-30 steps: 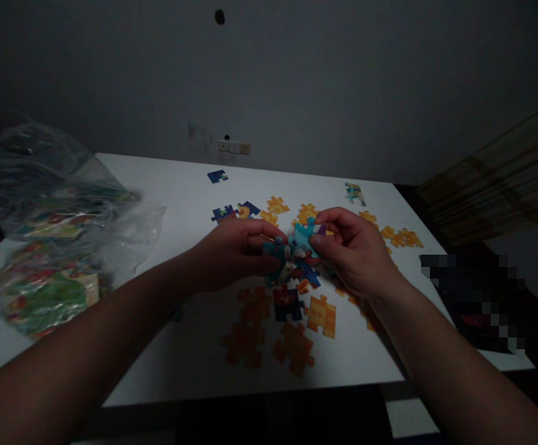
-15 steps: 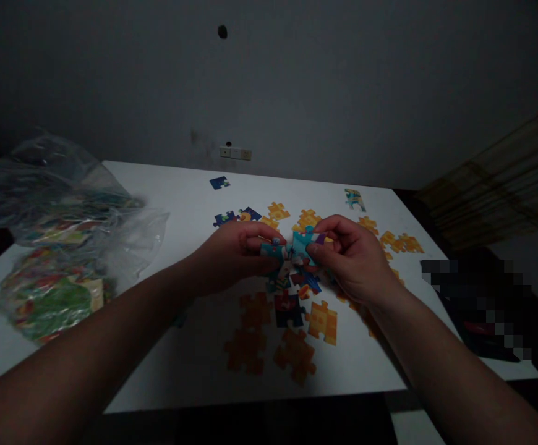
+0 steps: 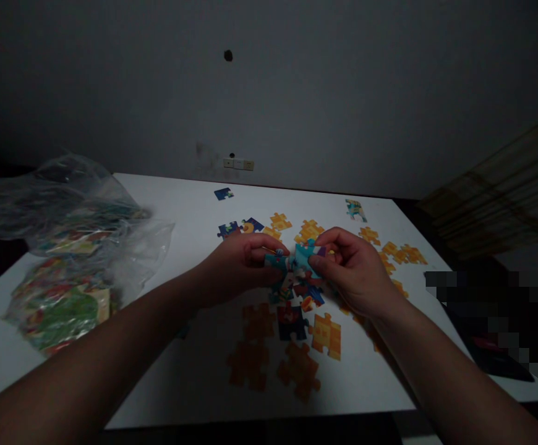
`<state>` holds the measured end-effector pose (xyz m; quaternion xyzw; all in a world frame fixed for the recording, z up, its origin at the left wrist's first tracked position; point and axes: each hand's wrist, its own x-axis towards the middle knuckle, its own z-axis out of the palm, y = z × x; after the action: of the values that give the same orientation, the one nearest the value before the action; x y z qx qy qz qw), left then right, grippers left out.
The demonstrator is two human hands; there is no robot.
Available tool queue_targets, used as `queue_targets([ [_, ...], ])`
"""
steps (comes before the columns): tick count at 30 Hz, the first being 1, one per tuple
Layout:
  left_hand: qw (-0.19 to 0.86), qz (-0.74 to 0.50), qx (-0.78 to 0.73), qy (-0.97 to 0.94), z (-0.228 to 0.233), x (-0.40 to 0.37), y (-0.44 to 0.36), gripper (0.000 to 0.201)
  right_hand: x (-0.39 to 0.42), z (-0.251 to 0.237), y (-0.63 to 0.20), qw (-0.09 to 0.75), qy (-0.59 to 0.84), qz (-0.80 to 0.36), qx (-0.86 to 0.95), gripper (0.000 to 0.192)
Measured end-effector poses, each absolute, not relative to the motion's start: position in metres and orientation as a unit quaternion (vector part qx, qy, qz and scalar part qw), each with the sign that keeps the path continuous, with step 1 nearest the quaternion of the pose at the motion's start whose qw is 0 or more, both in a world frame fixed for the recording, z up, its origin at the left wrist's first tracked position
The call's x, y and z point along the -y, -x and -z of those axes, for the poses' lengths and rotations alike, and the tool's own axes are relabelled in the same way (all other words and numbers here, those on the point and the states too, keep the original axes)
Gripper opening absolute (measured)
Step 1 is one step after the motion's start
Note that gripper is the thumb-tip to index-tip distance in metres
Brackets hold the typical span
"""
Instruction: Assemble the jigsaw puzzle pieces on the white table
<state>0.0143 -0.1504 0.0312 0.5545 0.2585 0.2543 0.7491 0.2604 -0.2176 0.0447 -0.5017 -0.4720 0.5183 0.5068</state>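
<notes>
Right-hand piece: a light-blue and purple, flat, card-like jigsaw piece [image 3: 303, 254], raised above the middle of the table; I see its printed face turned up, perhaps to keep the pattern readable.
Right hand: the right hand [image 3: 357, 269] is clamped on that piece, thumb over its face, which leaves the inner edge bare.
Left-hand piece: a darker teal, patterned jigsaw piece [image 3: 273, 260], just beside the first; I cannot tell whether their edges touch.
Left hand: the left hand [image 3: 232, 264] pinches it from the outer side, likely to keep its facing edge free.
Below the hands: a navy and red square jigsaw piece [image 3: 290, 322] and orange jigsaw pieces [image 3: 326, 336] lie flat and spread, I judge so that each shows.
Table: a white, smooth-topped table [image 3: 180, 207] bears everything.
Bag: a clear, crumpled plastic bag [image 3: 146, 250] sits off to the left, seemingly away from the working area.
</notes>
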Motion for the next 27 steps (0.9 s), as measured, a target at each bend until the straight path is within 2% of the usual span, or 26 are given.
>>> queue_targets([
  [12, 0.795, -0.249, -0.232, -0.502, -0.024, 0.151, -0.016, 0.036, 0.215, -0.046, -0.262, 0.512, 0.508, -0.512, 0.467, 0.046],
  [27, 0.804, -0.251, -0.228, -0.489, -0.018, 0.149, -0.017, 0.039, 0.217, -0.042, -0.266, 0.509, 0.509, -0.506, 0.475, 0.038],
])
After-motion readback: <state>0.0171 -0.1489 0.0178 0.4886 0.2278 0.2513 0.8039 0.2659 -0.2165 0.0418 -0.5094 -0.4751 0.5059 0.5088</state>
